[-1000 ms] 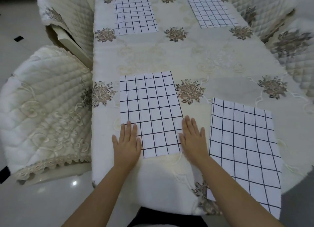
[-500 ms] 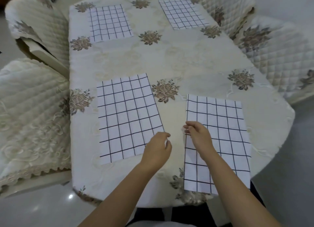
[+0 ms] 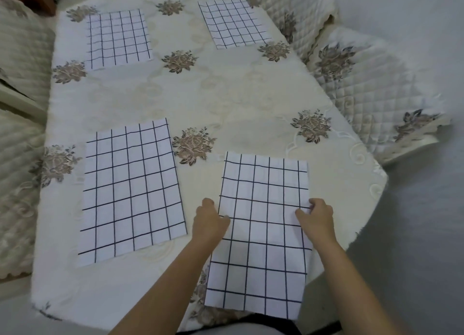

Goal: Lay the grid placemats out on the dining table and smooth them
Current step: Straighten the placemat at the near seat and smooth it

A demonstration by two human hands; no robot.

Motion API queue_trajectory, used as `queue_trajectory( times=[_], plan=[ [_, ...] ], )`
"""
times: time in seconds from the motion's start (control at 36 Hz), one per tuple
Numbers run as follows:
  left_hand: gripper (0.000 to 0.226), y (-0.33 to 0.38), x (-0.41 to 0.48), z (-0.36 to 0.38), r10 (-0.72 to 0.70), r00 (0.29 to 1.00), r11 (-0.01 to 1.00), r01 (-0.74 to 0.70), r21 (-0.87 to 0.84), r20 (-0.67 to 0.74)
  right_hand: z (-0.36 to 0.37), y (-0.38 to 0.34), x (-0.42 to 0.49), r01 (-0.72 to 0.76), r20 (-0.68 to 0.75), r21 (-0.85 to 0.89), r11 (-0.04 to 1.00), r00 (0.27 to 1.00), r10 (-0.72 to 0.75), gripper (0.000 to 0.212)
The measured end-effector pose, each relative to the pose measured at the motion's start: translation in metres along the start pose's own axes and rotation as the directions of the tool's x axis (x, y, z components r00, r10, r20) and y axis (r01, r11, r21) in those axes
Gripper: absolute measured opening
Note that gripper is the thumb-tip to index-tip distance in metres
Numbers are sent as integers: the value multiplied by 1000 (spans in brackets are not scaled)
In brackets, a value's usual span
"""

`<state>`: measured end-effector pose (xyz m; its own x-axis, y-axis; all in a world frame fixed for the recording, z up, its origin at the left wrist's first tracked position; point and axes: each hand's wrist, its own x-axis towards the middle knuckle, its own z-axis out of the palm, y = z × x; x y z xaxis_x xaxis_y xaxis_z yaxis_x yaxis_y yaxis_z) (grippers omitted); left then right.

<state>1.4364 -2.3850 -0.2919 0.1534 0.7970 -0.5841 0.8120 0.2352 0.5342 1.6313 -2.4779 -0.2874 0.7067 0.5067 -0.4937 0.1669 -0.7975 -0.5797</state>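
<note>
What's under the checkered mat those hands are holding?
The flowery tablecloth lies under the near right placemat, which the left hand and right hand pinch by its sides. The mat covers the cloth beneath, so whether anything else is there cannot be seen.

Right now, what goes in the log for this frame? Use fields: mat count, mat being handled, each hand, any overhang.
mats laid: four, namely the near-left placemat, near-right placemat, far-left placemat and far-right placemat
being handled: near-right placemat
left hand: grips its left edge
right hand: pinches its right edge
overhang: the near-right placemat's near end hangs past the edge of the dining table; the other three lie wholly on top
</note>
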Motion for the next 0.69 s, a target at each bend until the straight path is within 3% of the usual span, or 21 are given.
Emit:
queue_trajectory(
  times=[0.11, 0.17, 0.28, 0.47, 0.58, 0.69],
  plan=[
    [37, 7, 6, 2, -110, 994, 991, 110, -77, 3, -3, -2, 15, -45, 33, 55, 997, 998, 44, 53],
    [15, 10, 10, 2, -145, 989, 983, 144, -112, 1, -5, -4, 21, -62, 48, 82, 995, 997, 58, 53],
    [39, 12, 15, 4, -142, 989, 983, 137, -125, -35, -8, -6, 30, -62, 88, 90, 994, 995, 54, 56],
    [30, 1, 11, 7, -169, 975, 964, 132, -232, -145, -13, -1, 37, -107, 173, 142, 984, 982, 81, 57],
    [31, -7, 13, 3, -198, 965, 944, 141, -297, -171, -13, -2, 34, -182, 258, 178, 967, 957, 132, 23],
    [20, -14, 12, -2, -198, 967, 933, 136, -333, -161, -6, -2, 29, -149, 259, 89, 985, 958, 121, 35]
  ],
)
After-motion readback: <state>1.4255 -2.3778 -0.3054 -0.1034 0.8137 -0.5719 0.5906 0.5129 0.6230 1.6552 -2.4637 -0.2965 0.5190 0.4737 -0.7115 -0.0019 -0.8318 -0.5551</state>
